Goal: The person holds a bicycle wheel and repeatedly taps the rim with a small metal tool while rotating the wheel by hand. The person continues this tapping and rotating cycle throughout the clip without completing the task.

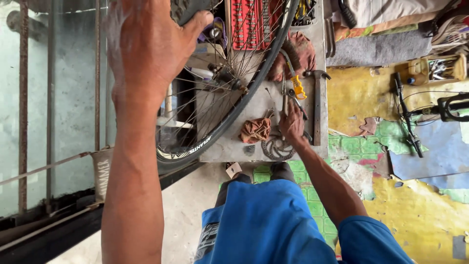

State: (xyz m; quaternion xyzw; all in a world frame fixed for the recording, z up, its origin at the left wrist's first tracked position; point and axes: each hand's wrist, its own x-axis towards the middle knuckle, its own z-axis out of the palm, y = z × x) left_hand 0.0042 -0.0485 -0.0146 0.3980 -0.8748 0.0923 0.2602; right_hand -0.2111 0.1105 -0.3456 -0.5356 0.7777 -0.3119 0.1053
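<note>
My left hand (146, 44) is shut on the black tyre of a spoked bicycle wheel (254, 93), gripping it at its top with the thumb over the tread. The wheel stands across a grey workbench (224, 146). My right hand (292, 124) reaches onto the bench, its fingers resting on a dark-handled tool (299, 108); whether it grips the tool is unclear. Just below that hand lies a steel brake disc (274, 148), and beside it a crumpled brown rag (255, 130).
A hammer (317, 105), a yellow-handled tool (298, 89) and a red socket tray (251, 22) lie on the bench. Rusty window bars (23, 98) stand at the left. A bicycle handlebar (408, 117) lies on the patchy yellow and green floor at right.
</note>
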